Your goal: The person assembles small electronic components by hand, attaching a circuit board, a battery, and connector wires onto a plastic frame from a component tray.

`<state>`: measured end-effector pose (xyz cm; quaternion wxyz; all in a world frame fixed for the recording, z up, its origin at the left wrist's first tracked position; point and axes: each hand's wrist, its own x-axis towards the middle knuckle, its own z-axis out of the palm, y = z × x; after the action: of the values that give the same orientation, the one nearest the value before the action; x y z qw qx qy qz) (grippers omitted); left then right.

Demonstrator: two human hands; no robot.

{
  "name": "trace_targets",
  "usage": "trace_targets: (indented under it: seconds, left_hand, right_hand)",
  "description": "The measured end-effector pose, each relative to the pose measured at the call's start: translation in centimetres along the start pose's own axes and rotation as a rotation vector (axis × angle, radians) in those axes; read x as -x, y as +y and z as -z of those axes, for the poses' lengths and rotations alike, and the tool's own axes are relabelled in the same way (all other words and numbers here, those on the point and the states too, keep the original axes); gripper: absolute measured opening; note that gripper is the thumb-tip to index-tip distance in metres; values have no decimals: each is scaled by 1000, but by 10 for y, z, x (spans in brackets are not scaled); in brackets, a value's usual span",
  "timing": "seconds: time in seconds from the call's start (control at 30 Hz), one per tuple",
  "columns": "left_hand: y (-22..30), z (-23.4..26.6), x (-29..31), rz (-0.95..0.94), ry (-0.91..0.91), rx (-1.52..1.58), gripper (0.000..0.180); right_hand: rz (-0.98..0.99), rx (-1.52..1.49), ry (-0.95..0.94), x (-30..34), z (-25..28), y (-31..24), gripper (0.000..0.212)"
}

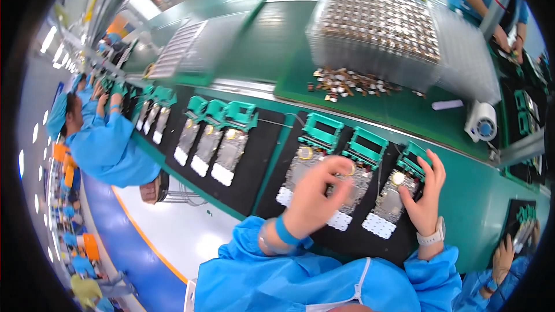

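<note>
Three grey circuit boards with white lower ends lie on a black mat in front of me: a left board [299,169], a middle board [359,185] and a right board [390,203]. Each has a green plastic frame at its far end, such as the middle frame [365,147]. My left hand [315,199] hovers over the left and middle boards, its fingers bent, thumb and forefinger tips apart, slightly blurred. At the right board's edge is my right hand [425,202], thumb by the board and fingers spread upward beside the right frame [411,159].
Small copper-and-white parts [350,82] lie heaped beyond the boards. Behind them stands a tall stack of clear trays [376,29]. A white round device [481,121] sits to the right. More boards [218,149] rest on another mat at left, near a co-worker [110,144].
</note>
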<state>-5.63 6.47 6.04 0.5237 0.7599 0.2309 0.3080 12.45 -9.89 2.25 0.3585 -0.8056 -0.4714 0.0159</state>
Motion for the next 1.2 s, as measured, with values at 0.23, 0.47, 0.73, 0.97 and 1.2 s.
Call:
trace_targets:
  seconds: [0.23,0.47,0.73,0.97,1.2]
  left_hand:
    - [-126,253,-8,66,850,-883,37]
    - [-208,379,42,303,737,-1255,44]
    - [-190,378,27,549,783,-938,34]
    - [-197,378,27,351,647,-956,28]
    - [-180,403,0,369,343,-872,28]
  right_hand:
    - [-41,-178,51,11,11,3,60]
    - [-647,-544,103,56,48,56,19]
    - [-628,-476,-24,58,24,42,20]
    - [-720,-645,31,45,41,7,20]
    - [-738,135,161,76,25,10,47]
